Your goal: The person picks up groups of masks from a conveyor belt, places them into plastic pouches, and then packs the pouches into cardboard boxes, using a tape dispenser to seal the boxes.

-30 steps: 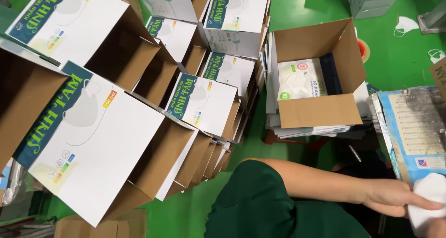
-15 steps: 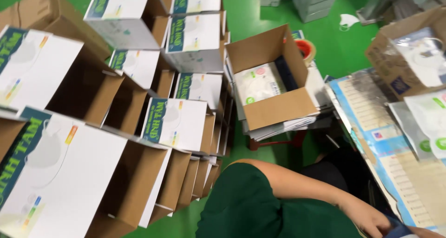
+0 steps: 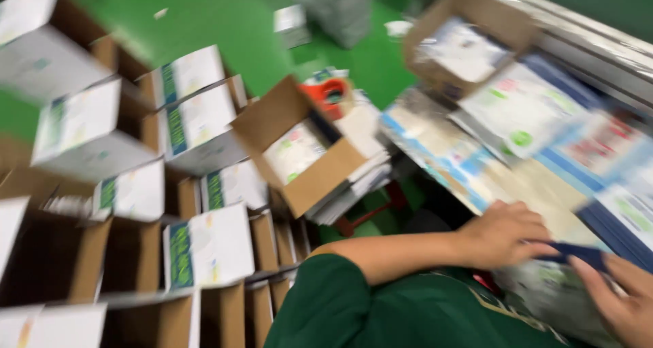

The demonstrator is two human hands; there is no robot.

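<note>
Left hand is down flat-ish on the pile, fingers curled over a dark blue flat piece, pinching its near end, while the right hand comes in from the lower corner with fingers loosely spread, touching the other end of that same blue piece; the blur won't let me say whether it truly grips. The blue piece lies on the tabletop, just on the near side of the open brown carton, atop clear-wrapped white packets. By the look of it, this is thin, light stuff: card or a slim sleeve, stiff along its length but easy to crease, so the edges and short ends look like the place to hold, thumb above and fingers below. The glossy packets under it look slippery and soft, likely to slide if pressed sideways. Beyond the carton, toward the far edge, printed blue-and-white sheets fan across the tabletop, and a second brown box sits well past it. Left of the carton, rows of folded white-and-green boxes stand over the green floor.
</note>
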